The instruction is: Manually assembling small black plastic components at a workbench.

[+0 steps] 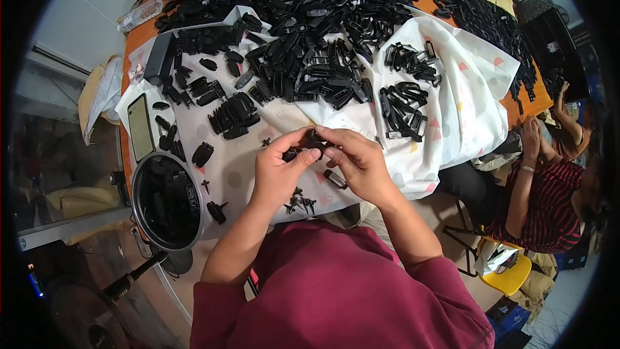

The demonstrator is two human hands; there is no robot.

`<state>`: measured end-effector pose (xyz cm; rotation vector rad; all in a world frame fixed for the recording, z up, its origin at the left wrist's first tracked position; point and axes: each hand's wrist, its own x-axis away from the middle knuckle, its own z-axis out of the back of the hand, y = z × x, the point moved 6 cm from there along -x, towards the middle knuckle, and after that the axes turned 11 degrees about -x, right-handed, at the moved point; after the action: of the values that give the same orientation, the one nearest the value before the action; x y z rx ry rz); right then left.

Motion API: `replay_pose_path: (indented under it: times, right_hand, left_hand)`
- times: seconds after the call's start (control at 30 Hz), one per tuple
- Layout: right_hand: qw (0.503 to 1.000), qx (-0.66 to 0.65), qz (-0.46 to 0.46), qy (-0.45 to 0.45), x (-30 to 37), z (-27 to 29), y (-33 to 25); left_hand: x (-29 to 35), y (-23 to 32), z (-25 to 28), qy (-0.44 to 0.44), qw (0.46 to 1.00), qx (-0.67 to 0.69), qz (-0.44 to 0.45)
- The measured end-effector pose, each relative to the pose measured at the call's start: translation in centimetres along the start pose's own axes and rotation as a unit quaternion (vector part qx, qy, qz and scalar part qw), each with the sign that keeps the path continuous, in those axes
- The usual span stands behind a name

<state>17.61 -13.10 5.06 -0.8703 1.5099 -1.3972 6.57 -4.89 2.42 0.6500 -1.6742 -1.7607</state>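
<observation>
Both of my hands meet over the front of the cloth-covered table. My left hand (279,167) and my right hand (363,167) pinch a small black plastic part (314,137) between thumbs and fingertips. Its exact kind is mostly hidden by the fingers. Another dark piece (289,154) shows against the fingers of my left hand. Just below my right hand lies a black oblong frame-like part (335,179). Several tiny black pin-like pieces (299,203) are scattered on the cloth below my left hand.
A large heap of black plastic parts (303,58) covers the table's far side. Smaller groups (234,115) lie left. A black basin (134,210) stands at the left edge beside a phone-like slab (139,128). At right sits a person in a striped shirt (549,207), near a yellow stool (507,278).
</observation>
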Motion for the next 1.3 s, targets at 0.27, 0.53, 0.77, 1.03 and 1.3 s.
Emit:
replay_pose_path:
  times: [0.27,0.53,0.77,1.03,1.3]
  right_hand:
    - [0.986,0.145,0.083,-0.004,0.3,0.7,-1.8]
    - [0.966,0.185,0.178,0.002,0.6,0.4,-4.0]
    - [0.949,0.244,0.188,-0.067,1.8,0.4,-4.0]
    - [0.963,0.202,0.168,0.066,2.5,-0.4,-3.1]
    - [0.995,0.096,-0.019,0.016,2.4,-0.8,0.4]
  left_hand:
    - [0.4,0.6,0.6,0.007,1.000,-0.003,0.017]
    - [0.9,1.6,0.8,0.016,1.000,0.005,-0.013]
    - [1.2,3.0,0.9,-0.020,0.985,-0.133,-0.109]
    - [1.8,1.2,-1.5,0.019,0.995,0.100,0.013]
    - [2.0,-1.5,-0.4,0.017,0.982,0.175,0.075]
